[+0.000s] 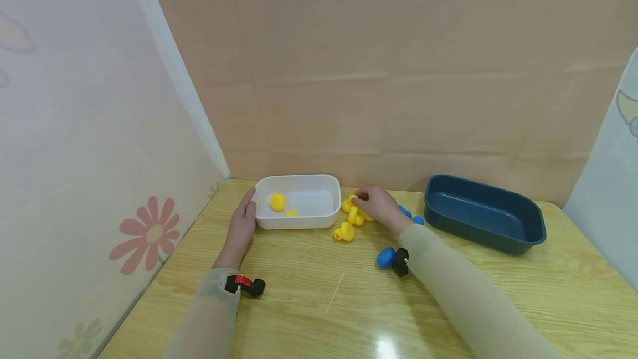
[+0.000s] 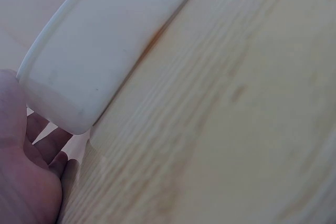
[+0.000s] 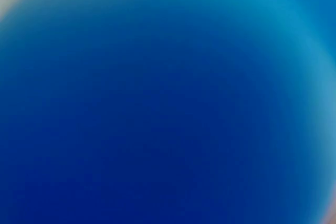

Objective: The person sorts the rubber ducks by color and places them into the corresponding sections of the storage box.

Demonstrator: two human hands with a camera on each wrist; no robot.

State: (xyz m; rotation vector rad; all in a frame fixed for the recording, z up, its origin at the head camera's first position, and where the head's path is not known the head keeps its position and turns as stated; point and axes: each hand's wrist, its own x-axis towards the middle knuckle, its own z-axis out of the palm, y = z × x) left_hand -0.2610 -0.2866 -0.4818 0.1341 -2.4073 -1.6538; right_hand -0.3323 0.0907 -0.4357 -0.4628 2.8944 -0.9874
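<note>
My left hand point(image 1: 241, 226) lies along the outer left end of a white tub point(image 1: 324, 220), its fingers straight against the wall. In the left wrist view, fingers point(image 2: 50, 142) show beyond the tub's corner. Two yellow things lie inside the tub, one a rounded yellow rubber duck point(image 1: 277, 201). Right of the tub, my right hand point(image 1: 377, 204) reaches down into a small cluster of yellow rubber ducks point(image 1: 353, 216) and pinches one at its fingertips. Another duck point(image 1: 344, 232) lies in front of the cluster. A blue rounded toy point(image 3: 168, 103) fills the right wrist view, hiding the hand there.
A dark blue tub point(image 1: 485, 215) stands at the right on the wooden table point(image 1: 299, 303). Small blue toys point(image 1: 417, 220) lie between it and my right hand, partly behind the wrist. One blue toy point(image 1: 386, 257) sits beside the right wrist camera. A brown paper wall point(image 1: 379, 71) rises behind.
</note>
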